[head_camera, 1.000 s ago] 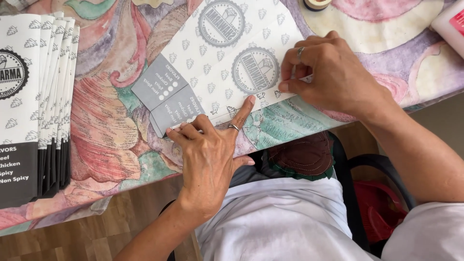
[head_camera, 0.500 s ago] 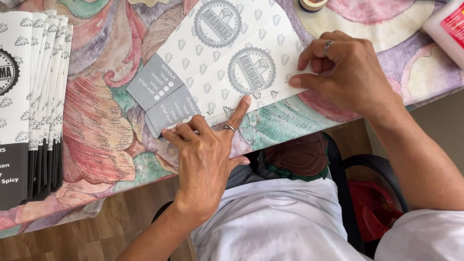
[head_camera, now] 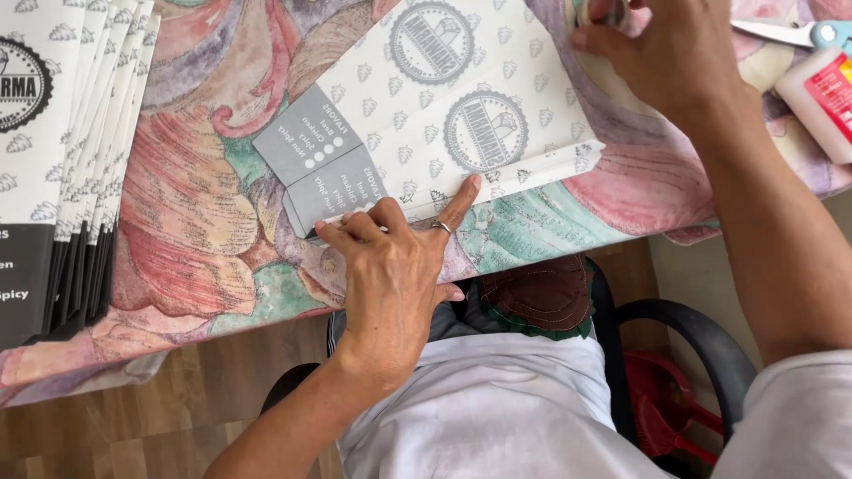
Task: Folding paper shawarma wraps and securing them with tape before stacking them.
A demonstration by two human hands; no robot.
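Observation:
A white printed paper sheet [head_camera: 444, 98] with round stamps and a grey panel [head_camera: 319, 168] lies flat on the patterned tablecloth [head_camera: 195, 204]. Its near edge is folded up into a narrow flap [head_camera: 532, 168]. My left hand [head_camera: 390, 275] rests at the table's front edge, its index fingertip and curled fingers pressing on that flap. My right hand [head_camera: 674, 62] is at the far edge of the table, beyond the sheet, with its fingers closed around a small tape roll [head_camera: 612, 11] that is mostly hidden.
A fanned stack of matching printed bags [head_camera: 53, 160] lies at the left. Scissors [head_camera: 799, 34] and a white glue bottle [head_camera: 821, 102] sit at the far right. Below the table edge are my lap, a black chair arm [head_camera: 692, 346] and a red object [head_camera: 661, 408].
My right hand has left the sheet's right edge and moved up to the tape roll. My left hand has stayed pressing on the fold.

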